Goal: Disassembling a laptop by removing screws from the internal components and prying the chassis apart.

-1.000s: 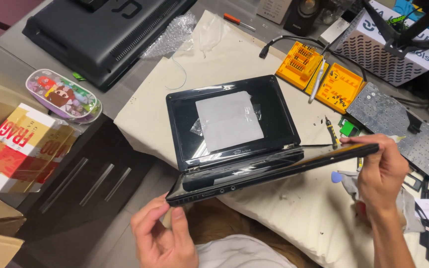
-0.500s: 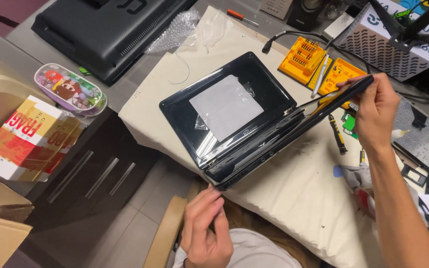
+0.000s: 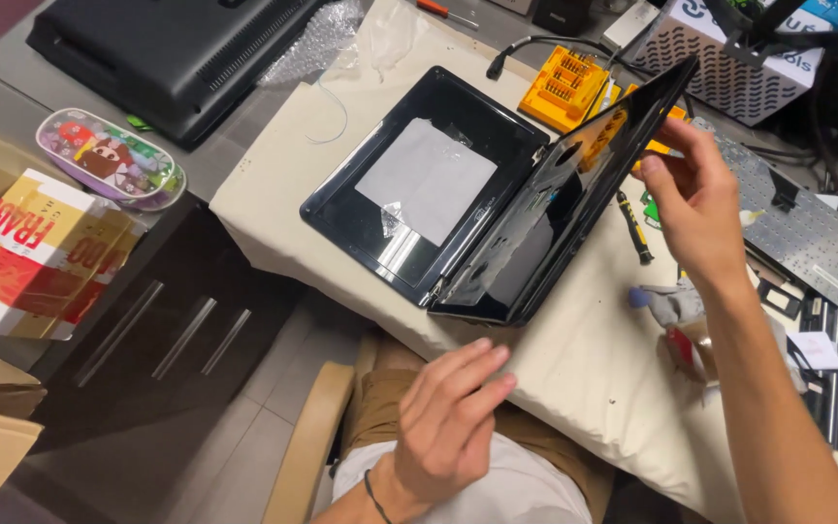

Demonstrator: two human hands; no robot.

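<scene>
Fingertips of the right hand (image 3: 695, 199) pinch the raised half of the black laptop (image 3: 497, 209), open on the cream cloth (image 3: 574, 359). Left hand (image 3: 448, 422) hovers loose, holding nothing; steadying the flat half would prevent sliding.

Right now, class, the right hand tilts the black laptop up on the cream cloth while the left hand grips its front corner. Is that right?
Not quite. In the head view the left hand grips nothing: it hovers open just below the black laptop, clear of its front corner. The rest holds: the right hand tilts the laptop up by its raised edge on the cream cloth.
</scene>
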